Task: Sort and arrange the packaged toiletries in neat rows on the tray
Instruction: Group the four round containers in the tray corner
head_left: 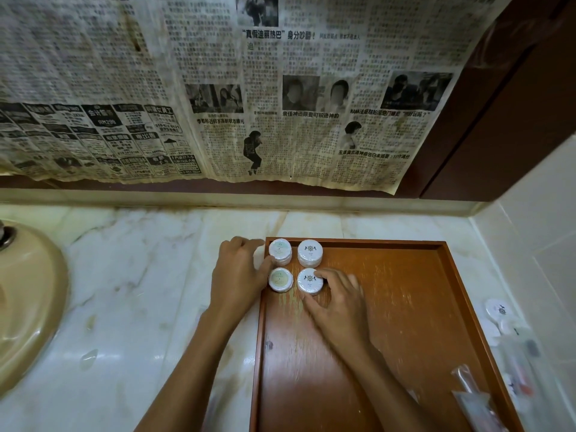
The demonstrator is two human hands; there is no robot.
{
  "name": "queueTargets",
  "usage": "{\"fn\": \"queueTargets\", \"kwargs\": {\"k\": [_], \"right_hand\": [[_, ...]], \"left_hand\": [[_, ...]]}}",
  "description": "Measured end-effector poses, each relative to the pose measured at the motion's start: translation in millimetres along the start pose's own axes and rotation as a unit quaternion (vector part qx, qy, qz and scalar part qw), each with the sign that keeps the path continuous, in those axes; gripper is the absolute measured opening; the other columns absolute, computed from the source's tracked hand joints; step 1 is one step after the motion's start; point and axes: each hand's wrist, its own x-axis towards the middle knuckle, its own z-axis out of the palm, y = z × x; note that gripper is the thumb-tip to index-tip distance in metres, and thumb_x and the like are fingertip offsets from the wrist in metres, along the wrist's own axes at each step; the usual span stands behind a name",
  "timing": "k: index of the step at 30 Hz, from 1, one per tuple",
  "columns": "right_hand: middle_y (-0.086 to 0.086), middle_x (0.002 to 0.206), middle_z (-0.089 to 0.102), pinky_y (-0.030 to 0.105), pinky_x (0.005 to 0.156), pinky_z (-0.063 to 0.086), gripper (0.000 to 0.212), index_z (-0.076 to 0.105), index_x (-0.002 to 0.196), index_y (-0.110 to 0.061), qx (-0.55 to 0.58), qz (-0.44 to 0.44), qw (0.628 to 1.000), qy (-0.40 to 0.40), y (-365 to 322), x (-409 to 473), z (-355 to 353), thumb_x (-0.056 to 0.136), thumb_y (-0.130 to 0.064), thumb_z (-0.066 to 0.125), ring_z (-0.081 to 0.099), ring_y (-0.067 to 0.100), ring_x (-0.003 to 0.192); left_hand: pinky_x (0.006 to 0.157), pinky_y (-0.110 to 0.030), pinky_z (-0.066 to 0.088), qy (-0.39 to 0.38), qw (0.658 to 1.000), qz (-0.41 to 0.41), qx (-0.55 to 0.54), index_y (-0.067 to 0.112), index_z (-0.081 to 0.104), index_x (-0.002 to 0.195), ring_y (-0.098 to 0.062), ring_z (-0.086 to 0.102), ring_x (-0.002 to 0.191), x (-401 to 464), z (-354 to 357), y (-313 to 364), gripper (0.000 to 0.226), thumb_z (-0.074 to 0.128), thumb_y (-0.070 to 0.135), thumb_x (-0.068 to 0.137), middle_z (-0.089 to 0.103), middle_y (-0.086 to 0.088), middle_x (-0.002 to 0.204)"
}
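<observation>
A brown wooden tray [405, 307] lies on the marble counter. In its far left corner stand several round white wrapped soaps in two rows: two with green labels [280, 251] [280, 279] on the left, two with dark crests [310, 253] [308, 280] on the right. My right hand [338, 302] pinches the near crest soap between thumb and forefinger. My left hand [238, 269] rests across the tray's left rim with its fingers loosely curled. Its thumb touches the gap between the two green-label soaps. A pale blur under its fingertips is unclear.
A beige sink basin [25, 291] sits at the left. More white packets [500, 310] and clear plastic sachets [467, 388] lie beside the tray's right rim, against the tiled side wall. Newspaper [280, 104] covers the back wall.
</observation>
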Motion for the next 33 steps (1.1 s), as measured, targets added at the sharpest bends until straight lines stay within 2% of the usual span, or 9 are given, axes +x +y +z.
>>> {"fn": "queueTargets", "kwargs": {"k": [2,4,9,12,22,29,33], "right_hand": [[-0.011,0.105,0.064,0.038,0.077,0.047,0.036,0.061,0.105,-0.024,0.002,-0.002,1.0,0.0,0.6,0.2,0.4,0.071,-0.029,0.073,0.05,0.014,0.092],[-0.012,0.105,0.064,0.037,0.077,0.046,0.035,0.062,0.104,-0.025,0.002,-0.004,1.0,-0.001,2.0,0.6,1.2,0.072,-0.032,0.073,0.05,0.014,0.091],[-0.013,0.107,0.063,0.036,0.079,0.045,0.035,0.061,0.105,-0.026,0.0,-0.003,1.0,-0.005,3.8,0.1,1.7,0.073,-0.034,0.073,0.049,0.014,0.091],[-0.013,0.106,0.063,0.036,0.079,0.045,0.035,0.061,0.105,-0.025,0.0,-0.003,1.0,-0.004,3.1,0.3,1.6,0.073,-0.033,0.074,0.049,0.013,0.092],[-0.013,0.107,0.064,0.038,0.077,0.047,0.036,0.061,0.106,-0.025,0.002,-0.005,1.0,0.0,2.2,-0.1,1.5,0.073,-0.03,0.076,0.05,0.014,0.091],[-0.009,0.11,0.061,0.036,0.081,0.045,0.038,0.061,0.108,-0.024,-0.01,-0.003,1.0,-0.008,1.3,0.0,0.6,0.073,-0.037,0.072,0.05,0.014,0.096],[-0.009,0.116,0.05,0.031,0.083,0.046,0.045,0.06,0.112,-0.023,0.079,0.032,0.996,-0.008,3.0,-2.5,-4.4,0.071,-0.032,0.078,0.052,0.012,0.099]], "left_hand": [[0.074,-0.03,0.04,0.038,0.999,-0.008,-0.016,0.021,0.069,0.11,-0.024,0.049,0.107,-18.2,2.4,-0.3,0.027,0.066,0.031,0.085,0.06,-0.002,0.104],[0.07,-0.031,0.043,0.03,0.999,0.009,-0.013,0.023,0.071,0.105,-0.023,0.049,0.104,-31.6,6.2,-2.5,0.024,0.068,0.032,0.084,0.056,0.0,0.098],[0.063,-0.027,0.039,-0.038,0.998,0.047,0.03,0.031,0.065,0.116,-0.015,0.04,0.107,-39.0,12.2,-5.4,0.043,0.07,0.049,0.078,0.041,0.007,0.1],[0.063,-0.027,0.041,-0.057,0.996,0.049,0.045,0.032,0.062,0.118,-0.013,0.038,0.108,-34.1,11.6,-5.6,0.047,0.07,0.052,0.076,0.039,0.007,0.102],[0.064,-0.028,0.041,-0.065,0.995,0.057,0.055,0.028,0.064,0.117,-0.015,0.04,0.109,-28.5,12.7,-6.0,0.043,0.069,0.048,0.08,0.041,0.006,0.103],[0.068,-0.03,0.046,-0.075,0.995,0.043,0.041,0.029,0.06,0.121,-0.015,0.041,0.11,-31.7,14.6,-7.1,0.046,0.069,0.047,0.079,0.041,0.005,0.106],[0.068,-0.031,0.046,-0.06,0.997,0.04,0.032,0.028,0.054,0.126,-0.017,0.041,0.112,-45.1,14.6,-7.1,0.046,0.064,0.043,0.083,0.042,0.002,0.114]]}}
